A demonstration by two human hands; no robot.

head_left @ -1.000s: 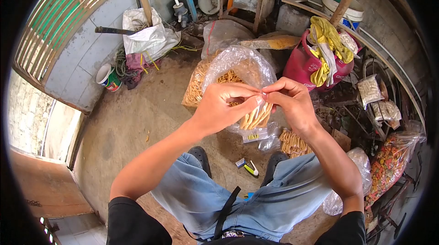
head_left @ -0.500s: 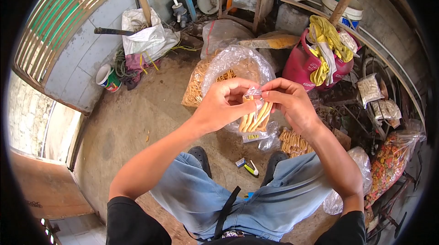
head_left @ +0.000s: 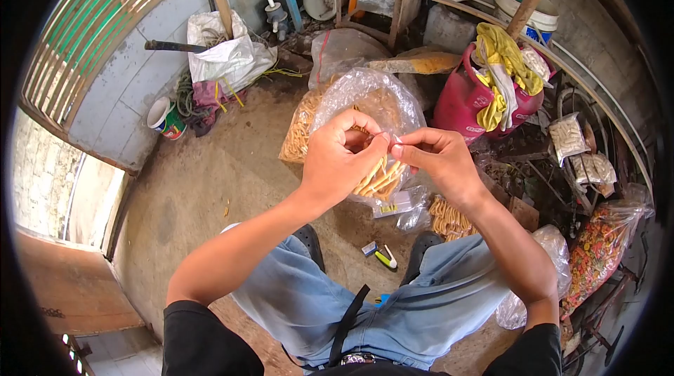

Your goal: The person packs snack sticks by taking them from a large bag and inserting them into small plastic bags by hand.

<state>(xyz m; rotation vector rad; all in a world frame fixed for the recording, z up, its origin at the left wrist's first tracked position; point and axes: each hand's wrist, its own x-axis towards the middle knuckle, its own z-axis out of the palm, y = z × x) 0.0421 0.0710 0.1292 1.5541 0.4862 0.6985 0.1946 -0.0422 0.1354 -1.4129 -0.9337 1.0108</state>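
A small clear bag of yellowish snack sticks [head_left: 381, 178] hangs from my fingertips at the centre. My left hand [head_left: 347, 155] pinches the gathered top of the bag between thumb and fingers. Close beside it, my right hand [head_left: 439, 162] pinches the same plastic, and the fingertips of both hands almost touch. Behind them stands a large open clear bag [head_left: 337, 99] with more sticks in it. Packed sticks [head_left: 451, 220] lie on the floor below my right hand, next to crumpled clear plastic [head_left: 414, 218].
On the floor between my shoes lie a green-handled tool [head_left: 385, 257] and a small blue box [head_left: 369, 249]. A red container [head_left: 463, 99] with yellow cloth stands at the back right. A bag of colourful snacks [head_left: 600, 249] leans at the right.
The small bag has shifted slightly left and tilted, its top now hidden by my fingertips. My right hand has moved a little left, keeping its pinch.
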